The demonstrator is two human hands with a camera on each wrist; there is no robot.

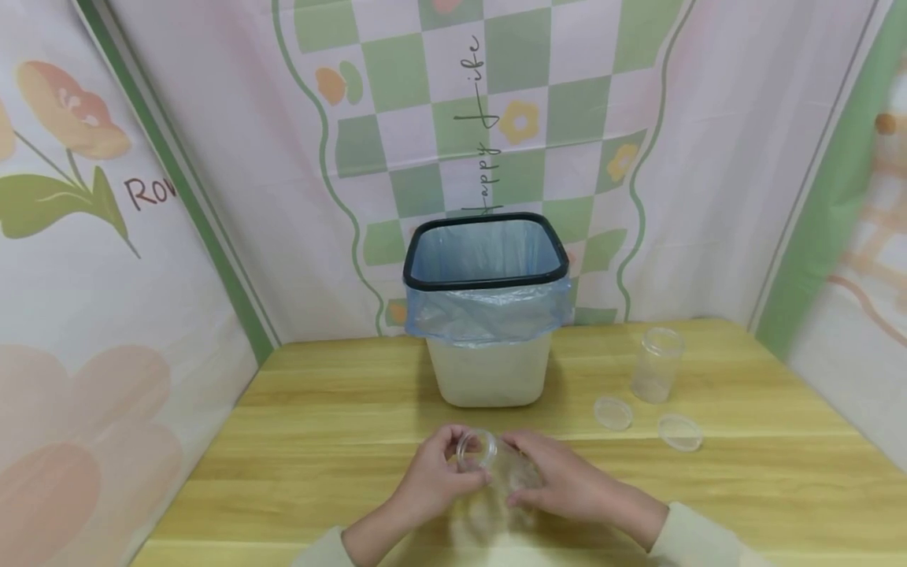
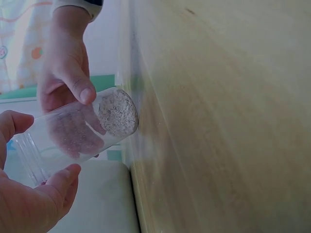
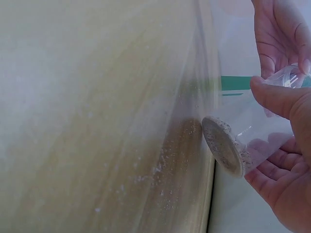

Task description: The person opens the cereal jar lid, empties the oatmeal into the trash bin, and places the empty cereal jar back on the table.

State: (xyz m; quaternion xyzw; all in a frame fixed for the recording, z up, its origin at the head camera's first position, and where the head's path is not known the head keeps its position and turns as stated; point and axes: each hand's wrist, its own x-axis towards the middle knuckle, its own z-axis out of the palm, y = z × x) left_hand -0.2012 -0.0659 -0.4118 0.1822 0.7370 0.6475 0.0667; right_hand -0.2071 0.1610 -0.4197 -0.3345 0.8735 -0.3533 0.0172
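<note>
A clear plastic jar (image 1: 505, 466) without a lid is held between both hands low over the wooden table (image 1: 298, 441), tilted on its side. Its mouth points to the left hand (image 1: 434, 474), whose thumb and fingers grip the threaded neck. Around the body, nearer the base, the right hand (image 1: 570, 482) wraps its thumb and fingers. Pale shredded flakes (image 2: 118, 114) lie at the jar's bottom, seen in the left wrist view. White crumbs (image 3: 158, 169) are scattered on the tabletop below it in the right wrist view.
A white bin (image 1: 489, 374) with a blue liner bag (image 1: 489, 311) and black rim ring (image 1: 489, 283) stands behind the hands. At the right stand a second clear jar (image 1: 657, 366) and two clear round lids, one left (image 1: 612, 413), one right (image 1: 680, 433). Printed curtains (image 1: 241, 157) enclose the table.
</note>
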